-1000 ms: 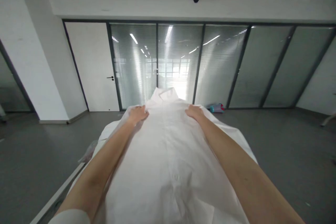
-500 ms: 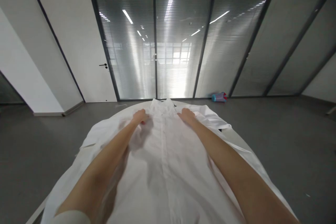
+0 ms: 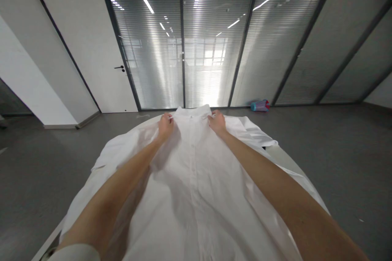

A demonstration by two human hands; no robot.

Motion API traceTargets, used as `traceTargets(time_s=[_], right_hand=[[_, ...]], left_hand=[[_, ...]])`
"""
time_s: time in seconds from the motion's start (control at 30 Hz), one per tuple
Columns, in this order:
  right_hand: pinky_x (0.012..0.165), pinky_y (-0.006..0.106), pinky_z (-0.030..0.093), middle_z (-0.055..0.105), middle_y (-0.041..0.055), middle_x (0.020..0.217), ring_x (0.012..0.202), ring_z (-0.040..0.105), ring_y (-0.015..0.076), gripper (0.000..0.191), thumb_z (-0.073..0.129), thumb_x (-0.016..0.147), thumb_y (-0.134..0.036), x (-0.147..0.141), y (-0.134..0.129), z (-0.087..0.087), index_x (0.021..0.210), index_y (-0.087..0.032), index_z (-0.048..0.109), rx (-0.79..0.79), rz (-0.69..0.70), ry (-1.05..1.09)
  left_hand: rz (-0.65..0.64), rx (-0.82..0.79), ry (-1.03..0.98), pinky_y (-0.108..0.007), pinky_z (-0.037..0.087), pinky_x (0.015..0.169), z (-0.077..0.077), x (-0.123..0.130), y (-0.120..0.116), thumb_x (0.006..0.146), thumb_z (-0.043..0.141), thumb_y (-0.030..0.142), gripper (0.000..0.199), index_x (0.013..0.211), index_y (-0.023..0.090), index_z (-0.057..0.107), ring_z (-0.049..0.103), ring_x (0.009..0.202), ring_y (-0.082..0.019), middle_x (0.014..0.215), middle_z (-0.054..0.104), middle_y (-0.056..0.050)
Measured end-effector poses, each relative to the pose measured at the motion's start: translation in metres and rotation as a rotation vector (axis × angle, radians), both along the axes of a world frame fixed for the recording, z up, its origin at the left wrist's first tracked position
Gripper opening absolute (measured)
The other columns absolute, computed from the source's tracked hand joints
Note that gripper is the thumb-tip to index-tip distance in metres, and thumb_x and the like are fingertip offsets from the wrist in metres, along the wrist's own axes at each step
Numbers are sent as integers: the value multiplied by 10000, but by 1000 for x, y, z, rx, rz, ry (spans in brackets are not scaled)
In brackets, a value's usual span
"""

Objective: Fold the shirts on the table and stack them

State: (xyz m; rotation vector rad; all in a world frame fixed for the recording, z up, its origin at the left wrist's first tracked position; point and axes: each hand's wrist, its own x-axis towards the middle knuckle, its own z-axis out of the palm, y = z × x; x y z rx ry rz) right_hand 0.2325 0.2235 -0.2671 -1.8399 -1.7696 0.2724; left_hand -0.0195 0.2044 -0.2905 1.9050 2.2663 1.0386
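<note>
A white buttoned shirt (image 3: pixel 192 171) lies spread over a table (image 3: pixel 286 159), its collar at the far end and its sleeves out to both sides. My left hand (image 3: pixel 165 125) is closed on the shirt's cloth just left of the collar. On the collar's right side, my right hand (image 3: pixel 217 122) pinches the cloth at the shoulder. The fabric between the hands is raised a little, and soft folds run down the front. Most of the table is hidden under the shirt.
Beyond the table stand glass panels with blinds (image 3: pixel 205 49) and a white door (image 3: pixel 82 40) at the left. A blue and red cylindrical object (image 3: pixel 259 106) lies on the grey floor (image 3: pixel 346 151) by the glass.
Both hands have moved slightly farther away and closed on the cloth beside the collar. The collar now looks straighter and wider. The view has tilted down a little.
</note>
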Motion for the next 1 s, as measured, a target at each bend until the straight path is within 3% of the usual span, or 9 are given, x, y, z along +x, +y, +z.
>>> traceTargets(time_s=[0.13, 0.23, 0.4, 0.5, 0.57, 0.67, 0.77, 0.87, 1.0], right_hand=[[945, 368, 463, 528, 136, 1267, 1118, 581, 278, 271, 473, 964, -328, -7, 11, 40, 1206, -220, 534, 267, -34, 115], [960, 399, 455, 520, 133, 1256, 1119, 582, 296, 273, 489, 959, -316, -12, 26, 50, 1212, -225, 537, 252, -49, 105], [1017, 409, 419, 337, 215, 1503, 1237, 557, 314, 666, 517, 915, -159, -15, 41, 0, 1528, -201, 261, -60, 113, -115], [1094, 414, 361, 306, 218, 1554, 1344, 472, 332, 681, 626, 868, -169, -11, 41, -31, 1497, -160, 364, -156, 234, -177], [1112, 388, 351, 342, 197, 1556, 1372, 445, 307, 651, 653, 865, -198, -3, 40, -35, 1472, -154, 420, -157, 296, -179], [1063, 323, 407, 502, 146, 1469, 1294, 527, 238, 547, 612, 910, -228, 25, 37, -16, 1438, -170, 481, -155, 381, -178], [958, 270, 468, 654, 105, 1289, 1100, 640, 188, 391, 532, 950, -212, 76, 26, 10, 1336, -166, 577, -147, 401, -183], [808, 261, 506, 736, 89, 1064, 894, 686, 190, 239, 588, 900, -251, 145, -3, 21, 1098, -168, 693, -164, 371, -201], [660, 291, 493, 719, 59, 761, 700, 663, 211, 363, 677, 756, -562, 226, -72, 11, 783, -201, 702, -406, 370, -159]], left_hand=[[-26, 266, -51, -326, 452, 982, 28, -1, 16, 981, 422, 214, 213, 1152, 194, 546, 620, 1083, -211, 1177, 606, -100], [-41, 297, -53, -359, 459, 991, 31, 0, 28, 943, 459, 144, 259, 1183, 187, 544, 639, 1038, -213, 1237, 558, -122], [-179, 114, 86, -421, 460, 1040, -16, -4, 31, 864, 640, 219, 691, 1485, 199, 339, 576, 1232, -282, 1584, 231, -201], [-323, -42, 231, -485, 352, 1136, -44, -10, 30, 905, 621, 310, 530, 1401, 172, 490, 469, 1356, -324, 1509, 416, -195], [-363, -85, 273, -492, 315, 1158, -50, -11, 30, 942, 567, 317, 437, 1349, 157, 555, 439, 1382, -319, 1451, 497, -196], [-369, -98, 287, -427, 315, 1169, -36, -12, 26, 960, 510, 292, 427, 1358, 143, 556, 417, 1403, -277, 1462, 497, -184], [-356, -71, 282, -384, 290, 1183, -7, -29, 5, 929, 519, 266, 432, 1342, 149, 567, 412, 1395, -252, 1482, 480, -147], [-331, -14, 386, -432, 326, 1146, 14, -82, -41, 914, 512, 344, 460, 1317, 136, 593, 488, 1297, -290, 1371, 562, -142], [-189, -254, 344, -446, 468, 990, 1, -188, -127, 837, 525, 594, 631, 1271, 150, 636, 624, 1054, -300, 1225, 637, -144]])
